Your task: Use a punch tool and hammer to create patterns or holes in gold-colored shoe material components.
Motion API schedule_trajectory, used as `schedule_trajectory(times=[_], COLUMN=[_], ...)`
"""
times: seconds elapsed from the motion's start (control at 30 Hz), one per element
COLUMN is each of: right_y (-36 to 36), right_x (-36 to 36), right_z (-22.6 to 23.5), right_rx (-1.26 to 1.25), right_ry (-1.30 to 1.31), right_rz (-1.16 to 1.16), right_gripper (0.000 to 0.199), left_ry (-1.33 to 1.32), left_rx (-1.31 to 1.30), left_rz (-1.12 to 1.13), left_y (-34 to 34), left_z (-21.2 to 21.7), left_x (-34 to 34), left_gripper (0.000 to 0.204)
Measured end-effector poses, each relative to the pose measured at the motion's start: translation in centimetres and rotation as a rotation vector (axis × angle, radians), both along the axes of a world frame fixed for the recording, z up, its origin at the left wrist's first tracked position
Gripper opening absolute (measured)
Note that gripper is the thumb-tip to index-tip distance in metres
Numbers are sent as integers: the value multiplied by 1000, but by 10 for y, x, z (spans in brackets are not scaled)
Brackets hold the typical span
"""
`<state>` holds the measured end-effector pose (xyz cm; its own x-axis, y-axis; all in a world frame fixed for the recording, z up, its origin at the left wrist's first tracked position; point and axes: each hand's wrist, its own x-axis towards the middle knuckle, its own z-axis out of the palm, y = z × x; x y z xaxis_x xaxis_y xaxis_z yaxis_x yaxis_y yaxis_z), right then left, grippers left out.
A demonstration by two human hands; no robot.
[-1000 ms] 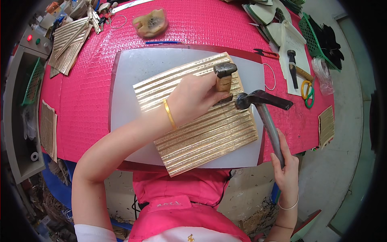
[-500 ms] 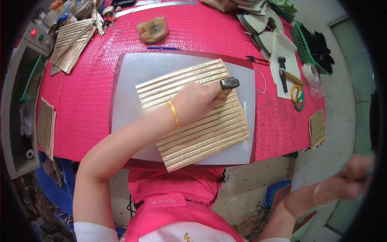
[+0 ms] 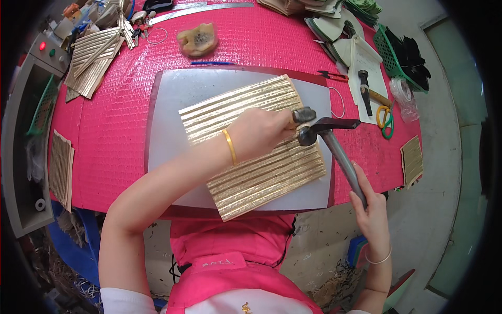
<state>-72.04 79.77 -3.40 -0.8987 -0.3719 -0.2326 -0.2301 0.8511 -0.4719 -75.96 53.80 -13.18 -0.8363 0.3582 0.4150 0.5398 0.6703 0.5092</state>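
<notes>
At the far left edge of the pink table (image 3: 120, 131) lies a small stack of ribbed gold pieces (image 3: 61, 168), and near the upper left corner a fan of similar gold strips (image 3: 93, 60) rests by a grey box with coloured buttons (image 3: 49, 49). In the middle, a pale cutting board (image 3: 167, 136) carries a ribbed gold sheet (image 3: 261, 178), lying slightly tilted. The left hand (image 3: 259, 133) presses down on this sheet, its fingers curled closed around a short metal punch (image 3: 303, 115) standing on the sheet's right part. Right beside it, the head of a hammer (image 3: 324, 128) meets the punch's top. The right hand (image 3: 371, 209) grips the hammer's grey handle with fingers wrapped tight. Further right lie a second hammer (image 3: 366, 94), scissors with yellow and green loops (image 3: 385, 116), and a green basket (image 3: 392, 55).
</notes>
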Motion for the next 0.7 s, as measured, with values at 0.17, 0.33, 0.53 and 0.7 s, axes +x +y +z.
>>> schedule_trajectory(times=[0.17, 0.33, 0.53, 0.7], right_y=[3, 6, 8, 11], right_x=[3, -2, -2, -2], right_z=[-16, -18, -24, -24], right_rx=[-80, -121, -151, -156], right_ry=[14, -30, -46, -48], right_rz=[-14, -11, -22, -23], right_gripper=[50, 48, 49, 50], left_ry=[-214, -80, -102, -70], left_rx=[763, 393, 327, 274], left_rz=[134, 79, 101, 92], left_y=[-8, -2, -1, 2], left_z=[2, 12, 6, 5], left_x=[3, 10, 5, 6], left_gripper=[17, 22, 22, 22])
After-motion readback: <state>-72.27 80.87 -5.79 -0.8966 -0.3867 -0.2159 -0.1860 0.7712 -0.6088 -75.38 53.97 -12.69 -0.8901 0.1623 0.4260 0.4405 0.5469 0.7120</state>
